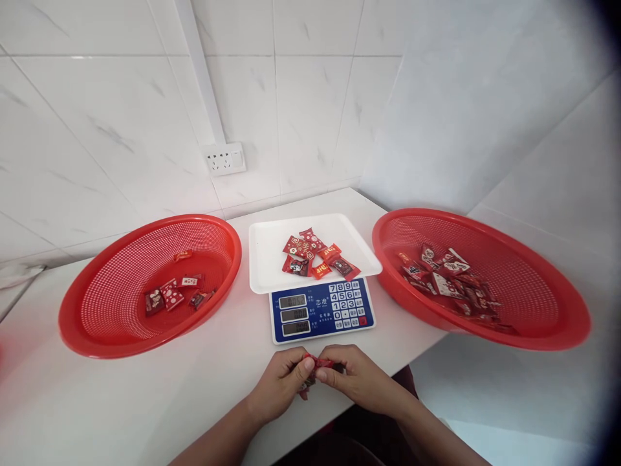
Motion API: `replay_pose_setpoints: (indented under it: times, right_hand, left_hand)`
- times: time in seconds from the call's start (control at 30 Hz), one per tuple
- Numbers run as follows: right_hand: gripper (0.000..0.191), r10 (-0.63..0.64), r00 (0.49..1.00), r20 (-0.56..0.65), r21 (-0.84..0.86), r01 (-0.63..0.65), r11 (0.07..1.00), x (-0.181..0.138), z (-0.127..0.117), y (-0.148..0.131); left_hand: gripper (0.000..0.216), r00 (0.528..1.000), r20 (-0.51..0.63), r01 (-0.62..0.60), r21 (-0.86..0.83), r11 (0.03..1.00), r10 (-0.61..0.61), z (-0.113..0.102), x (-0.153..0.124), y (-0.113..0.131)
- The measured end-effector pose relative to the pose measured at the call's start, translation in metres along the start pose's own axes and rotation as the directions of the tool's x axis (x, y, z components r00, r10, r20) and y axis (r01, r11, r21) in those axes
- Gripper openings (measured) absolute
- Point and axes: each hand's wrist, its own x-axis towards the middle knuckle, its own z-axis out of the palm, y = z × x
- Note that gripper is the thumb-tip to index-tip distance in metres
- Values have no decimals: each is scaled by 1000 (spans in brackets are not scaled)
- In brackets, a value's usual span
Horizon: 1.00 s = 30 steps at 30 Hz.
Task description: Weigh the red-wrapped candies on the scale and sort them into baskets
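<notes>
My left hand (pixel 284 380) and my right hand (pixel 353 377) meet at the table's front edge, both closed on red snack packets (pixel 317 366). Fingers cover much of them, so I cannot tell how many there are. Just beyond my hands stands a digital scale (pixel 323 314) with a blue keypad panel and lit displays. Several small red packets (pixel 303 247) lie loosely grouped on its white weighing tray (pixel 264 243).
At the left a red plastic basket (pixel 104 288) holds a few packets (pixel 172 294). Another red basket (pixel 543 278), at the right, has a larger pile of packets (pixel 451 281) and overhangs the table edge. A socket (pixel 226 159) is on the tiled wall behind.
</notes>
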Motion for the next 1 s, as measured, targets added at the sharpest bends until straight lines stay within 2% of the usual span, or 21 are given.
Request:
replay_pose_setpoints:
  times: [0.27, 0.5, 0.6, 0.67, 0.8, 0.9, 1.0]
  right_hand:
    - [21, 48, 998, -45, 41, -46, 998, 0, 1, 0]
    - [21, 45, 997, -59, 64, -41, 997, 1, 1, 0]
    - [25, 33, 997, -75, 181, -19, 983, 1, -1, 5]
    - [30, 40, 995, -89, 334, -8, 943, 2, -3, 9]
    - [35, 52, 983, -175, 612, 67, 788, 1, -14, 12]
    - [36, 76, 964, -256, 717, 137, 684, -1, -26, 10]
    - [36, 111, 937, -333, 737, 185, 650, -4, -38, 8]
  left_hand:
    - [43, 1000, 10, -5, -7, 1000, 5, 0, 1, -1]
    - [44, 1000, 4, -10, -14, 1000, 10, -1, 1, -2]
    - [46, 1000, -5, -5, -20, 1000, 5, -1, 0, 0]
    - [47, 1000, -8, 2, -23, 1000, -3, -2, 0, 1]
    - [48, 1000, -6, 17, -23, 1000, -18, -2, -1, 1]
    - [49, 1000, -5, 23, -23, 999, -23, -1, -1, 1]
    - [48, 1000, -3, 26, -23, 999, -26, -1, 0, 0]
